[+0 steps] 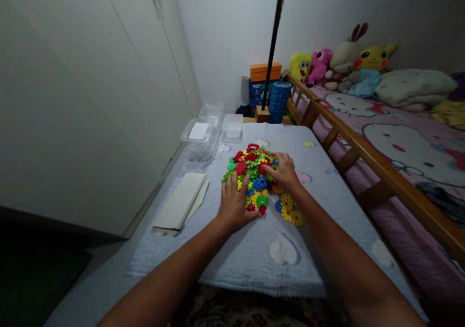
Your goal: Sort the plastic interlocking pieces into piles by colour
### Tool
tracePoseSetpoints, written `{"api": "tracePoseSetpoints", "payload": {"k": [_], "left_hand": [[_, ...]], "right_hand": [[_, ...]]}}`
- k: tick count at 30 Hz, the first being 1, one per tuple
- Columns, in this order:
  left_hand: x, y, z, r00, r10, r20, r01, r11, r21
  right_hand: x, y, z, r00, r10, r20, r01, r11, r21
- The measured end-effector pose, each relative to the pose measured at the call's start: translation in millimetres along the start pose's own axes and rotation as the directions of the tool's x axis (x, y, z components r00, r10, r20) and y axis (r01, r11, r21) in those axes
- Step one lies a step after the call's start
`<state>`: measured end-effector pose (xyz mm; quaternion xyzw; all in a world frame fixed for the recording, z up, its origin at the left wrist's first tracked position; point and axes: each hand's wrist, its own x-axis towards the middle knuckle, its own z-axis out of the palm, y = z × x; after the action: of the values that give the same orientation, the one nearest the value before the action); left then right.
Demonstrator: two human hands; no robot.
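Pieces (253,172) in red, green, yellow and blue plastic are shown by the head view heaped near the middle of the tabletop (247,264). Their left side is touched by the left hand (233,203), which is spread open. Their right side is touched by the right hand (286,172); whether one is gripped cannot be told. Boxes (202,145) are set toward the far left corner.

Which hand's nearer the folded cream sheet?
Left. The left hand is at the left side of the colorful pile, just right of the folded cream sheet; the right hand is farther off, at the pile's right side.
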<state>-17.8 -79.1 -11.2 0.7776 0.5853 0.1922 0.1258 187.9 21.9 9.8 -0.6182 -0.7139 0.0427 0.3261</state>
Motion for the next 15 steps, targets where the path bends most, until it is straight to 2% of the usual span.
{"api": "tracePoseSetpoints", "payload": {"k": [2, 5, 7, 9, 12, 15], "left_hand": [[13, -5, -2.7, 0.999, -0.026, -0.033, 0.026, 1.000, 0.005], [25, -16, -5.3, 0.987, -0.128, -0.100, 0.126, 0.992, -0.017], [25, -23, -5.2, 0.976, -0.188, -0.112, 0.182, 0.981, -0.062], [21, -28, -3.9, 0.975, -0.187, -0.124, 0.174, 0.979, -0.105], [9, -33, -2.0, 0.983, -0.146, -0.107, 0.129, 0.980, -0.155], [-2, -38, -3.2, 0.996, -0.091, -0.019, 0.087, 0.982, -0.165]], "right_hand": [[-29, 11, -14, 0.999, -0.027, -0.027, 0.026, 0.999, -0.028], [-84, 23, -29, 0.999, -0.016, -0.044, 0.011, 0.994, -0.113], [-118, 24, -33, 1.000, -0.003, 0.002, 0.003, 0.991, -0.134], [-142, 22, -31, 0.999, 0.032, 0.029, -0.027, 0.987, -0.155], [-153, 16, -21, 0.998, 0.038, 0.043, -0.031, 0.986, -0.162], [-140, 13, -8, 0.996, -0.036, 0.085, 0.046, 0.993, -0.110]]}}
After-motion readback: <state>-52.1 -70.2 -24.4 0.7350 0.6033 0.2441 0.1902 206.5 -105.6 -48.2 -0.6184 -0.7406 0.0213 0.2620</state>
